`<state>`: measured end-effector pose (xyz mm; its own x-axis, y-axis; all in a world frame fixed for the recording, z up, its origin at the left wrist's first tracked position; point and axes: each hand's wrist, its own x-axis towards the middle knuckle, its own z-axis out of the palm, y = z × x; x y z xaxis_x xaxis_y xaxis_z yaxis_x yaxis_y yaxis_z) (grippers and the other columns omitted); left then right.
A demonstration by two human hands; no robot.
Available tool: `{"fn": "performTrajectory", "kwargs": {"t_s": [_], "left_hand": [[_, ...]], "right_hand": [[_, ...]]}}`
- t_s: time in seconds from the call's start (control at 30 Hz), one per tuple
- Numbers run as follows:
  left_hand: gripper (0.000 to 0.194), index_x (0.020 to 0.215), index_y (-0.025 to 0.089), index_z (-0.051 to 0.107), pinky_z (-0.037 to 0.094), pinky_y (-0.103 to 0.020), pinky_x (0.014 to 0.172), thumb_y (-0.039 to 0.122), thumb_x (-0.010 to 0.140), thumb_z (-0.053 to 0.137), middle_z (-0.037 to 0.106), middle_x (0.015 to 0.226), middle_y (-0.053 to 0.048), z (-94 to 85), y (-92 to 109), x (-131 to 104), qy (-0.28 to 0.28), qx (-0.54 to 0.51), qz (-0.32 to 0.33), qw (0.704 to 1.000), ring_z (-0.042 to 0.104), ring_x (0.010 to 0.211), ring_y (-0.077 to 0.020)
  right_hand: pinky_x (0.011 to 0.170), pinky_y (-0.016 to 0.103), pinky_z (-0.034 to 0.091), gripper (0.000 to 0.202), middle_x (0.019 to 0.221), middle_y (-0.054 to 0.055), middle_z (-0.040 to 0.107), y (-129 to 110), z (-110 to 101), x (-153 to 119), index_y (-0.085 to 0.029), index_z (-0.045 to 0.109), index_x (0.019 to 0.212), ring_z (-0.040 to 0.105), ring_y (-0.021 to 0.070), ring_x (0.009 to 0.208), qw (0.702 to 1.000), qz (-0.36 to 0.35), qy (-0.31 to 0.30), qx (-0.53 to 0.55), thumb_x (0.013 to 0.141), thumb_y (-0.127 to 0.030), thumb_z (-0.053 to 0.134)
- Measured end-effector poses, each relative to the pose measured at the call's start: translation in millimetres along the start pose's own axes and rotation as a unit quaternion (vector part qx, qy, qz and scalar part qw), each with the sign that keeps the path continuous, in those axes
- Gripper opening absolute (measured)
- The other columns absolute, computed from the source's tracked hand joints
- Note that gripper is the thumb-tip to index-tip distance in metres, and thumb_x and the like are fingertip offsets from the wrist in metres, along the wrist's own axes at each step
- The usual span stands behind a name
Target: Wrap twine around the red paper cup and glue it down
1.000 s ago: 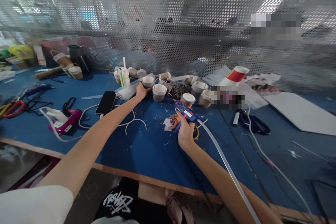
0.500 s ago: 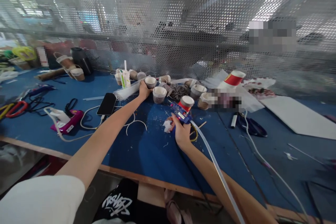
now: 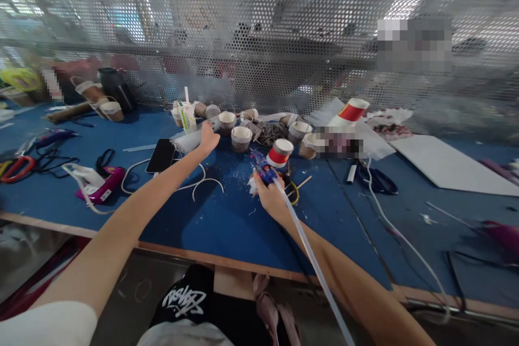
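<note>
- Left grip (image 3: pixel 209 139) has shifted left, off the grey cup (image 3: pixel 227 125) it touched half a second ago; the cup appears not to have moved. Right grip (image 3: pixel 271 194) has also drifted slightly left with its load.
- Right grip: wrapped round the glue gun (image 3: pixel 264 168), which is in front of the red cup (image 3: pixel 279 159), nozzle toward the far left.
- Left grip: fingers bent, overlapping the end of the plastic roll (image 3: pixel 188 142). Cannot tell whether anything is grasped.
- Glue gun, judged: light, stiff shell, not slippery. Best held by its handle, as now; nozzle should be treated as hot.
- Glue stick (image 3: pixel 308 254): long, clear, trailing back over the right forearm. Probably bendy and tail-heavy; likely to tug on the gun or sweep loose items.
- Grey cup, judged: very light, easily tipped or dented. Take low on the side wall, softly; rim probably gives.
- Tabletop (image 3: pixel 227 227): blue, flat, wood-edged, sprinkled with scraps. More cups and tangled twine (image 3: pixel 271 133) line the far side.
- To the left: phone (image 3: pixel 161 155), purple power strip (image 3: pixel 109 186), scissors (image 3: pixel 18 169). To the right: white board (image 3: pixel 458 165).
- Room: perforated screen (image 3: pixel 259 21) behind, bright lights showing on it; detail beyond blurred.
</note>
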<state>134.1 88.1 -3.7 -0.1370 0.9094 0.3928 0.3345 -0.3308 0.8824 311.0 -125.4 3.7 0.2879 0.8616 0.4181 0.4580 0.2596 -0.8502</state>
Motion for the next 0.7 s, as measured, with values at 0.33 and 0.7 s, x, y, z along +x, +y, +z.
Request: {"fn": "performTrajectory", "kwargs": {"t_s": [0.33, 0.7], "left_hand": [[0.061, 0.116, 0.016, 0.043, 0.039, -0.052, 0.112, 0.006, 0.06, 0.066, 0.051, 0.121, -0.012, -2.5, 8.6, -56.3, -0.045, 0.013, -0.012, 0.999, 0.053, 0.123, -0.0331], [0.089, 0.134, 0.016, 0.029, 0.03, -0.052, 0.117, 0.028, 0.064, 0.083, 0.042, 0.143, -0.025, 32.3, 7.1, 13.2, -0.024, 0.006, -0.004, 1.0, 0.04, 0.141, -0.0382]], "right_hand": [[0.075, 0.04, 0.052, 0.02, 0.073, 0.006, 0.057, 1.4, -15.6, 7.9, -0.026, 0.044, 0.067, 0.06, 0.0253, 0.077, 0.982, -0.125, -0.035, -0.138, 0.078, -0.036, 0.058], [0.072, 0.036, 0.052, 0.02, 0.072, 0.005, 0.063, 0.0, -23.5, 10.7, -0.023, 0.055, 0.069, 0.062, 0.0219, 0.07, 0.985, -0.086, -0.009, -0.152, 0.081, -0.04, 0.059]]}}
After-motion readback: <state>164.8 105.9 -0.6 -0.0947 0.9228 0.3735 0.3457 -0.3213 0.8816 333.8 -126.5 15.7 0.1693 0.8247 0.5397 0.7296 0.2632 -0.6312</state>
